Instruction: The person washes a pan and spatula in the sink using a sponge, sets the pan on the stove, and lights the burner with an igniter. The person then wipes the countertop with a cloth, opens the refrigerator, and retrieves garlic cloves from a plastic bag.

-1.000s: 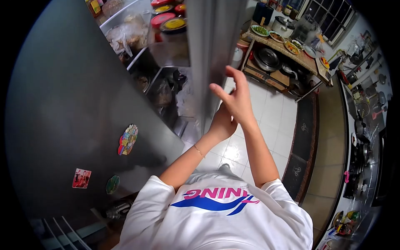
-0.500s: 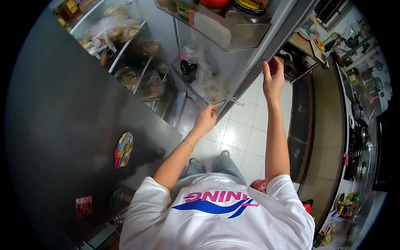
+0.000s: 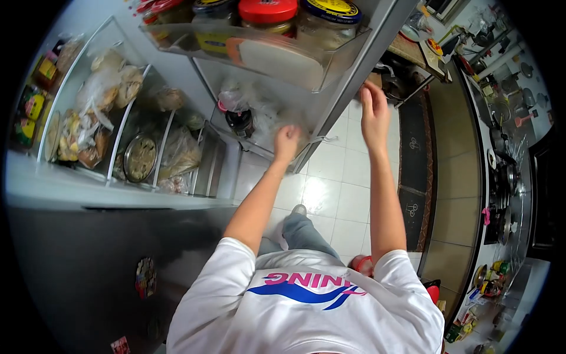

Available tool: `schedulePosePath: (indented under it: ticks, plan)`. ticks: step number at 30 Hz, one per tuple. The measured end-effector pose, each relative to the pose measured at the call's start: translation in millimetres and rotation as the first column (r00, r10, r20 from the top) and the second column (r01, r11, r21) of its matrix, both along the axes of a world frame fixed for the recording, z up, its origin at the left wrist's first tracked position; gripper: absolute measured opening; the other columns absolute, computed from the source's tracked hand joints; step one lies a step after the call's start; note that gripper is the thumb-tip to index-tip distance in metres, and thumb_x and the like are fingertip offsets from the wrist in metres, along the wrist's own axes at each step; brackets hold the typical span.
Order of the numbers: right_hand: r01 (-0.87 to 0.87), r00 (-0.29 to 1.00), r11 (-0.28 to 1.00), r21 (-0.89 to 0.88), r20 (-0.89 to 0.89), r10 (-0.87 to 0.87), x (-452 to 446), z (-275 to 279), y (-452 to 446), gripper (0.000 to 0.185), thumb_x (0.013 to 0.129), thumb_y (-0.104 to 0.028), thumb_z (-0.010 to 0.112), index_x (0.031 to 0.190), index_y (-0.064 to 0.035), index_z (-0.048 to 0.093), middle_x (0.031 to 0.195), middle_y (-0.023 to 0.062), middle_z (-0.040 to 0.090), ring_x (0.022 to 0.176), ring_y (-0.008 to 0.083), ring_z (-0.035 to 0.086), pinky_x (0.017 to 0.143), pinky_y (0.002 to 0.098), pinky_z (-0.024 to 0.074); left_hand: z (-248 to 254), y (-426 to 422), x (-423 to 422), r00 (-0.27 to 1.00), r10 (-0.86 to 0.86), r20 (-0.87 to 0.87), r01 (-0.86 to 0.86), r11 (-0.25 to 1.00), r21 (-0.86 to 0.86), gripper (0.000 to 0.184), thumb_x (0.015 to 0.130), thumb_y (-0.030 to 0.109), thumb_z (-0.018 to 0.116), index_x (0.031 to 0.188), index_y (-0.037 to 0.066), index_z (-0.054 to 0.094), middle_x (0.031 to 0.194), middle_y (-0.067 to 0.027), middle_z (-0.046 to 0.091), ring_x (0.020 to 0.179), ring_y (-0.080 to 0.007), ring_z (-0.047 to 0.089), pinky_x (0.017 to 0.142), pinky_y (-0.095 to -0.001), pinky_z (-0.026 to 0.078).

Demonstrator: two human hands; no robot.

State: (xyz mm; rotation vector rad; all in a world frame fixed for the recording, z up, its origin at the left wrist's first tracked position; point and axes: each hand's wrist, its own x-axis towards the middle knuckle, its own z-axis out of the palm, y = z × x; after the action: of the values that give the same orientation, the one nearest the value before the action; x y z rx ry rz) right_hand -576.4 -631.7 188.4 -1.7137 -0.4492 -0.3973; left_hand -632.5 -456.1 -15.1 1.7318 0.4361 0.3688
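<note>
The fridge door (image 3: 354, 76) stands wide open, with red-lidded and yellow-lidded jars (image 3: 268, 10) on its upper rack. My left hand (image 3: 287, 140) is at the lower door rack, fingers curled in front of a clear plastic bag (image 3: 262, 121); whether it grips the bag is hidden. Beside the bag stands a dark bottle (image 3: 240, 123). My right hand (image 3: 375, 112) is raised by the outer edge of the door, its fingers close together; what they touch cannot be made out. Inside the fridge are bagged food (image 3: 97, 100) and a round metal dish (image 3: 140, 158) on shelves.
The dark fridge body (image 3: 88, 253) with magnets fills the lower left. White floor tiles (image 3: 321, 194) and a dark mat (image 3: 414, 177) lie ahead. A counter (image 3: 498, 194) with pans runs along the right, and a wooden table (image 3: 408, 50) stands at the back right.
The fridge door has swung wider, showing more shelves and jars. My hands have moved apart, the left one over to the lower door rack, the right one to the door's outer edge.
</note>
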Motion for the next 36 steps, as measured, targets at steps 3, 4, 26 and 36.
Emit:
schedulePosePath:
  ticks: [3,4,26,36]
  plan:
    - [0.161,0.986,0.978,0.132,-0.07,-0.153,-10.7,-44.9,-1.9,0.021,0.091,-0.017,0.049,0.097,0.0021,0.057,0.083,0.006,0.06,0.075,0.0103,0.054,0.068,0.0239,0.0433,32.4,20.6,-5.8,0.997,0.059,0.057,-0.028,0.895,-0.445,0.026,0.086,0.025,0.058,0.096,0.001,0.055,0.092,-0.0077,0.058,0.086,-0.0217,0.058,0.076,-0.0295,0.045]
    - [0.195,0.969,0.972,0.134,-0.181,-0.17,-19.5,-58.4,1.0,0.019,0.091,-0.014,0.047,0.09,0.0026,0.056,0.075,0.0052,0.058,0.07,0.0098,0.053,0.064,0.0235,0.0429,37.7,25.5,-2.1,0.996,0.064,0.056,-0.032,0.894,-0.448,0.026,0.086,0.025,0.058,0.096,0.001,0.055,0.092,-0.0077,0.058,0.086,-0.0217,0.058,0.076,-0.0295,0.045]
    - [-0.134,0.986,0.607,-0.784,-0.167,0.002,48.7,-185.5,97.3,0.039,0.072,-0.018,0.061,0.109,-0.0104,0.053,0.104,0.0156,0.057,0.092,0.0348,0.057,0.079,0.0439,0.0466,49.3,79.0,56.7,0.984,0.066,0.166,-0.079,0.994,0.075,0.018,0.085,0.015,0.058,0.092,0.003,0.047,0.06,-0.0005,0.047,0.053,-0.0083,0.043,0.048,-0.0251,0.036]
    - [-0.408,0.894,0.458,-0.789,-0.448,0.024,74.5,-193.5,109.1,0.047,0.067,-0.021,0.067,0.111,-0.0113,0.053,0.104,0.018,0.058,0.097,0.0336,0.055,0.082,0.0409,0.0464,39.1,89.7,50.5,0.994,0.012,0.108,-0.039,0.967,0.251,0.02,0.085,0.017,0.056,0.093,0.0,0.048,0.075,-0.015,0.056,0.069,-0.0272,0.055,0.062,-0.0347,0.044]
